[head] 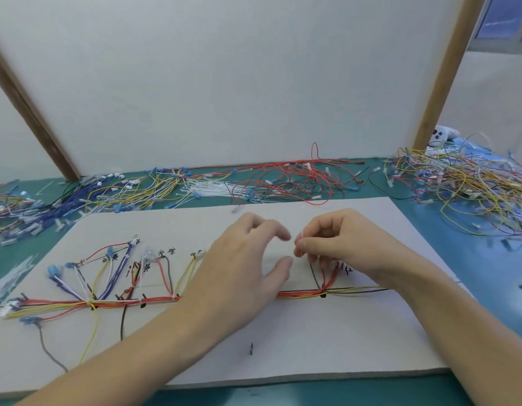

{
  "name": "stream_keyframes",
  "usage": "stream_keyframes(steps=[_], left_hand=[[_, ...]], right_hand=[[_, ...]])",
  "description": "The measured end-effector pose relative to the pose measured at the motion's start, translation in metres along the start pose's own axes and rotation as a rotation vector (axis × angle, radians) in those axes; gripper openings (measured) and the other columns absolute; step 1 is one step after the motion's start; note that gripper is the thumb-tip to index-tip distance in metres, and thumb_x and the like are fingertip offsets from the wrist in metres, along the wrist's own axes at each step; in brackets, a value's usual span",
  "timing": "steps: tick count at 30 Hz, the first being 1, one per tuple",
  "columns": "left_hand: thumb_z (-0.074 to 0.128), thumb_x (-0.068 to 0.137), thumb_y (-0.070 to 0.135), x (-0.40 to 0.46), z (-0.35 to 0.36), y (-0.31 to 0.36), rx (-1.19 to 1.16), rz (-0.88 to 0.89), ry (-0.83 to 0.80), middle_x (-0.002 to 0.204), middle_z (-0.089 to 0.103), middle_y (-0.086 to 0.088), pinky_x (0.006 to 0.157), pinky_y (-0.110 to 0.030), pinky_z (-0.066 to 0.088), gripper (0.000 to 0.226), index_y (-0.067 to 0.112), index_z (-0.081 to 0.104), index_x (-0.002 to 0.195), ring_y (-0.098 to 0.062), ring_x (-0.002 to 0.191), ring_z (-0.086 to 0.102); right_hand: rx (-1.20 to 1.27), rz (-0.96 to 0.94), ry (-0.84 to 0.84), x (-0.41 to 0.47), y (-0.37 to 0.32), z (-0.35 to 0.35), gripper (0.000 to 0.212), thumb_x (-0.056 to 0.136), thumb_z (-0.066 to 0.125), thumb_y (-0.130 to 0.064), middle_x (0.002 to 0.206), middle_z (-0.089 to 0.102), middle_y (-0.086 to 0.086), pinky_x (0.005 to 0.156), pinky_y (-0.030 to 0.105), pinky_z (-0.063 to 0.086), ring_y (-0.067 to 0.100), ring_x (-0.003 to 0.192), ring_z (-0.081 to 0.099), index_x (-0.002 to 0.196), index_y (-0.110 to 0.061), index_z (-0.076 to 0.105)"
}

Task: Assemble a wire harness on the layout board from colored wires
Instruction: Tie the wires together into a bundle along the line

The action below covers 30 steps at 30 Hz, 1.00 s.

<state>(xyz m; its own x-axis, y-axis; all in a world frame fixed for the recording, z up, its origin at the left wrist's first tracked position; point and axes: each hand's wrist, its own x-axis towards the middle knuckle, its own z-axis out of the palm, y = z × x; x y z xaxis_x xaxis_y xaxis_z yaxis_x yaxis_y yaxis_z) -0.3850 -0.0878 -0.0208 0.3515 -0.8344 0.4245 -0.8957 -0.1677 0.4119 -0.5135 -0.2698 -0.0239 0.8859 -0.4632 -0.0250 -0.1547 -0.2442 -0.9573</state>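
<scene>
Wire-harness assembly workstation in a workshop, green bench mat (473, 276), layout board (283, 341) with handwritten marks, heaps of loose colored wires (464, 183) with connectors, white partition panel (224, 83) behind

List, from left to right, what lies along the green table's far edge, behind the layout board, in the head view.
Blue wire bundle → yellow wires → white cable ties → red wire tangle → big mixed tangle.
</scene>
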Motion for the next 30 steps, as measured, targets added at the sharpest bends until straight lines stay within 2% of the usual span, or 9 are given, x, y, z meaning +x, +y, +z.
stream_keyframes(steps=[2,3,7,11,14,16,19,23,30], left_hand=[[0.071,0.088,0.043,0.009,0.007,0.008,0.028,0.043,0.073,0.112,0.053,0.018,0.080,-0.024,0.044,0.025,0.040,0.062,0.111,0.000,0.102,0.049],[0.071,0.088,0.045,0.012,0.011,0.011,0.017,0.033,0.084,0.107,0.056,0.021,0.078,-0.024,0.044,0.022,0.041,0.062,0.107,0.001,0.099,0.051],[0.074,0.087,0.048,0.020,0.027,0.008,-0.248,-0.188,0.001,0.078,0.072,0.026,0.062,-0.020,0.040,0.014,0.039,0.065,0.094,0.005,0.067,0.055],[0.078,0.088,0.029,0.014,0.034,0.005,-0.518,-0.219,-0.012,0.074,0.074,0.016,0.056,-0.008,0.038,0.005,0.029,0.076,0.084,0.001,0.062,0.060],[0.076,0.087,0.023,0.012,0.035,0.004,-0.504,-0.204,0.013,0.070,0.070,0.015,0.055,-0.008,0.038,0.010,0.026,0.075,0.078,0.001,0.059,0.055],[0.075,0.086,0.022,0.011,0.035,0.003,-0.503,-0.216,0.007,0.069,0.069,0.015,0.055,-0.008,0.039,0.011,0.026,0.073,0.075,0.001,0.058,0.055],[0.074,0.084,0.024,0.008,0.037,0.001,-0.475,-0.235,0.003,0.069,0.068,0.018,0.055,-0.009,0.040,0.011,0.027,0.071,0.074,0.000,0.055,0.054],[0.071,0.081,0.029,0.006,0.041,0.001,-0.417,-0.219,0.038,0.072,0.069,0.020,0.053,-0.012,0.040,0.008,0.029,0.068,0.074,-0.005,0.054,0.054],[0.072,0.087,0.027,0.007,0.039,0.001,-0.442,-0.196,0.034,0.075,0.070,0.018,0.061,-0.013,0.044,0.009,0.027,0.072,0.077,-0.012,0.071,0.061]], right_hand=[[0.048,-0.007,-0.002,-0.001,-0.001,-0.002,0.007,0.089,0.078,-0.015,0.080,0.077,0.005,0.058,0.021,0.051,0.011,0.066,0.065,0.082,-0.014,0.078],[0.081,-0.010,-0.001,-0.001,-0.002,-0.004,0.008,0.088,0.078,-0.014,0.076,0.075,0.005,0.057,0.021,0.051,0.012,0.066,0.064,0.081,-0.013,0.078],[0.223,-0.036,-0.001,-0.002,-0.003,-0.011,0.012,0.087,0.076,-0.004,0.079,0.072,0.006,0.057,0.023,0.052,0.019,0.066,0.062,0.085,0.006,0.070],[0.201,-0.059,0.014,-0.002,-0.002,-0.009,0.015,0.087,0.075,-0.001,0.082,0.074,0.006,0.060,0.025,0.054,0.020,0.067,0.063,0.091,0.011,0.067],[0.180,-0.080,0.041,-0.002,-0.002,-0.005,0.009,0.089,0.073,0.000,0.084,0.074,0.005,0.061,0.026,0.055,0.020,0.068,0.063,0.092,0.008,0.069],[0.251,-0.117,0.087,-0.002,-0.004,-0.004,0.005,0.089,0.072,-0.004,0.083,0.074,0.008,0.060,0.027,0.056,0.020,0.066,0.063,0.090,0.001,0.073],[0.322,-0.188,0.172,-0.002,-0.008,-0.004,0.011,0.084,0.074,-0.018,0.082,0.073,0.014,0.060,0.025,0.055,0.019,0.065,0.064,0.088,-0.009,0.078],[0.292,-0.235,0.202,-0.001,-0.007,-0.001,0.017,0.082,0.075,-0.023,0.083,0.075,0.014,0.064,0.026,0.058,0.019,0.067,0.067,0.090,-0.009,0.080],[0.290,-0.231,0.205,-0.002,-0.008,0.000,0.019,0.088,0.070,-0.021,0.089,0.076,0.015,0.068,0.027,0.058,0.020,0.072,0.068,0.099,-0.010,0.080]])
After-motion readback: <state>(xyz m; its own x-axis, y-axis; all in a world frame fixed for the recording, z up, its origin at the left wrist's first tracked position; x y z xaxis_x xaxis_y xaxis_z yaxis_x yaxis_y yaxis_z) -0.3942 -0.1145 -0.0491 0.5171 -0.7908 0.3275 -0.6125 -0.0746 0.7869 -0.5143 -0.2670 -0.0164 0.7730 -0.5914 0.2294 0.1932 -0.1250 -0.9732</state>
